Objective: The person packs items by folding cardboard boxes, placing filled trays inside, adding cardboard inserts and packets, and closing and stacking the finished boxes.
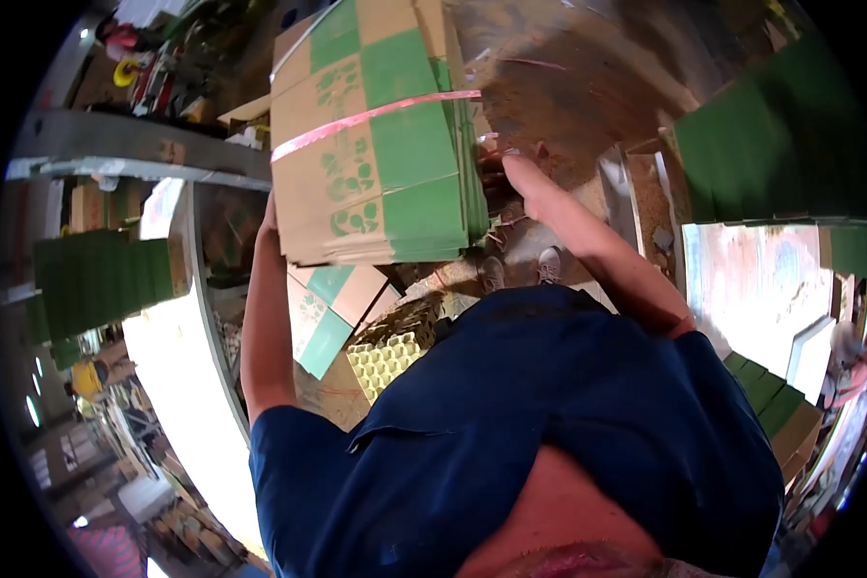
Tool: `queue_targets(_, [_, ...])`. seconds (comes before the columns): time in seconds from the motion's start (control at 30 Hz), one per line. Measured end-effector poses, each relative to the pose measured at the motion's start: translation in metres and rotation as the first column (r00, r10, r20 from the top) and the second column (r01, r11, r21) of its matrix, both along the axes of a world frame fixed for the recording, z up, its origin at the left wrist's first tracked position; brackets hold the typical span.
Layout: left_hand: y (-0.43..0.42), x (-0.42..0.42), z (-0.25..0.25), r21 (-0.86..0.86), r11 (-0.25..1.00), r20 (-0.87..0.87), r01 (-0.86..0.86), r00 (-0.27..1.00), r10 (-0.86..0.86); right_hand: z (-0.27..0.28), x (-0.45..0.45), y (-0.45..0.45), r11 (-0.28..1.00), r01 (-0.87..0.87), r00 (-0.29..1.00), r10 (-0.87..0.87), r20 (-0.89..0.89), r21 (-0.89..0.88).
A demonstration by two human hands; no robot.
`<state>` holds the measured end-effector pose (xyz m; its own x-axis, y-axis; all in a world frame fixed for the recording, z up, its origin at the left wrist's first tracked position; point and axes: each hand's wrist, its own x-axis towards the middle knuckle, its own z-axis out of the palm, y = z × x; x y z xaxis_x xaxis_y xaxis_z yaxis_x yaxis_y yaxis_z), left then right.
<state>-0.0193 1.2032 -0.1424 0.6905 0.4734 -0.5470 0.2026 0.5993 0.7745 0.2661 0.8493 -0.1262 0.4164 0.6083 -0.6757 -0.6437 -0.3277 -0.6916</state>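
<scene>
A thick bundle of flattened cardboard boxes (pixel 409 207), brown with green panels and printed leaf-like marks, fills the upper middle of the head view. A pink strap (pixel 376 118) runs across it. My left hand (pixel 272 214) is against the bundle's left edge, its fingers hidden behind the cardboard. To the right of the bundle, my right hand (pixel 522 178) reaches forward beside the stacked edges. Its fingers are small and blurred against the reddish-brown background, so their grip cannot be made out.
Below the bundle lie more printed flat boxes (pixel 329 313) and a yellow egg tray (pixel 387 361). Green cardboard stacks (pixel 775 144) stand at right, others (pixel 101 284) at left. A metal frame (pixel 144 140) runs along the left. My shoes (pixel 549 262) are on the littered floor. Other people appear at the edges.
</scene>
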Motion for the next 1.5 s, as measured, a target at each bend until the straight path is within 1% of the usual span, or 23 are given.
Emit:
queue_targets(0.07, [-0.008, -0.006, 0.009, -0.007, 1.000, 0.010, -0.017, 1.000, 0.017, -0.021, 0.004, -0.006, 0.984, -0.038, 0.973, 0.076, -0.217, 0.176])
queue_targets(0.1, [-0.013, -0.011, 0.014, -0.010, 1.000, 0.014, -0.028, 0.999, 0.029, -0.028, 0.003, -0.008, 0.973, -0.008, 0.963, 0.070, -0.260, 0.233])
queue_targets(0.2, [-0.026, -0.023, 0.026, -0.014, 0.999, 0.017, -0.047, 0.999, 0.048, 0.015, -0.006, -0.013, 0.993, -0.017, 0.974, 0.042, -0.221, 0.115])
queue_targets(0.23, [-0.029, -0.023, 0.030, -0.015, 0.999, 0.022, -0.050, 0.998, 0.051, 0.026, -0.005, -0.015, 0.962, -0.081, 0.974, 0.132, -0.185, 0.259])
queue_targets(0.27, [-0.030, -0.022, 0.034, -0.014, 0.999, 0.025, -0.048, 0.999, 0.048, 0.023, -0.001, -0.010, 0.962, -0.070, 0.975, 0.122, -0.185, 0.266])
queue_targets(0.33, [-0.031, -0.018, 0.039, -0.012, 0.999, 0.021, -0.044, 0.999, 0.044, 0.003, 0.005, -0.001, 0.914, -0.254, 0.922, 0.328, -0.206, 0.317])
queue_targets(0.37, [-0.032, -0.015, 0.041, -0.011, 0.999, 0.017, -0.040, 0.999, 0.040, -0.012, 0.017, 0.002, 0.855, -0.300, 0.829, 0.453, -0.329, 0.423])
queue_targets(0.4, [-0.033, -0.013, 0.043, -0.013, 0.999, 0.017, -0.039, 0.999, 0.039, -0.009, 0.017, 0.001, 0.860, -0.285, 0.832, 0.441, -0.337, 0.423])
queue_targets(0.47, [-0.034, -0.009, 0.046, -0.014, 0.999, 0.017, -0.038, 0.999, 0.038, 0.010, 0.019, 0.008, 0.851, -0.462, 0.870, 0.489, -0.059, 0.249])
queue_targets(0.5, [-0.036, -0.010, 0.048, -0.020, 0.999, 0.008, -0.039, 0.999, 0.039, 0.022, 0.014, 0.007, 0.873, -0.439, 0.890, 0.455, -0.027, 0.212])
queue_targets(0.53, [-0.038, -0.008, 0.049, -0.020, 0.999, 0.007, -0.035, 0.999, 0.035, 0.009, 0.010, 0.012, 0.870, -0.447, 0.892, 0.451, 0.032, 0.206])
queue_targets(0.6, [-0.044, -0.009, 0.053, -0.024, 0.999, -0.002, -0.038, 0.999, 0.038, -0.001, -0.006, 0.019, 0.896, -0.410, 0.884, 0.344, 0.316, 0.172])
queue_targets(0.67, [-0.047, -0.010, 0.055, -0.031, 0.999, -0.009, -0.041, 0.999, 0.040, 0.002, -0.011, 0.023, 0.908, -0.381, 0.886, 0.305, 0.349, 0.173])
queue_targets(0.77, [-0.053, -0.017, 0.058, -0.040, 0.998, -0.020, -0.053, 0.998, 0.052, 0.018, -0.013, 0.032, 0.860, -0.510, 0.797, 0.463, 0.389, 0.023])
queue_targets(0.8, [-0.054, -0.018, 0.060, -0.043, 0.998, -0.023, -0.052, 0.998, 0.051, 0.025, -0.017, 0.034, 0.861, -0.509, 0.801, 0.463, 0.379, 0.025])
queue_targets(0.87, [-0.057, -0.020, 0.061, -0.050, 0.997, -0.025, -0.056, 0.998, 0.055, 0.038, -0.026, 0.036, 0.908, -0.412, 0.791, 0.313, 0.526, 0.078])
queue_targets(0.9, [-0.060, -0.021, 0.061, -0.049, 0.997, -0.027, -0.058, 0.998, 0.056, 0.056, -0.024, 0.033, 0.913, -0.403, 0.791, 0.310, 0.527, 0.068])
queue_targets(1.07, [-0.068, -0.022, 0.064, -0.062, 0.997, -0.033, -0.056, 0.998, 0.054, 0.056, -0.035, 0.045, 0.930, -0.293, 0.859, 0.154, 0.489, 0.222])
queue_targets(1.13, [-0.070, -0.022, 0.066, -0.063, 0.996, -0.027, -0.056, 0.998, 0.055, 0.061, -0.037, 0.046, 0.879, -0.153, 0.926, -0.032, 0.377, 0.452])
queue_targets(1.23, [-0.070, -0.019, 0.070, -0.062, 0.996, -0.028, -0.058, 0.998, 0.057, 0.061, -0.038, 0.055, 0.823, -0.093, 0.938, -0.117, 0.327, 0.560])
queue_targets(1.37, [-0.073, -0.020, 0.080, -0.052, 0.997, -0.020, -0.059, 0.998, 0.058, 0.071, -0.037, 0.055, 0.836, -0.119, 0.912, -0.121, 0.391, 0.535])
queue_targets(1.43, [-0.072, -0.020, 0.085, -0.049, 0.997, -0.017, -0.052, 0.999, 0.051, 0.076, -0.040, 0.057, 0.745, -0.113, 0.940, -0.133, 0.313, 0.657])
queue_targets(1.5, [-0.071, -0.018, 0.090, -0.046, 0.998, -0.010, -0.051, 0.999, 0.050, 0.075, -0.046, 0.060, 0.742, -0.116, 0.931, -0.149, 0.332, 0.660])
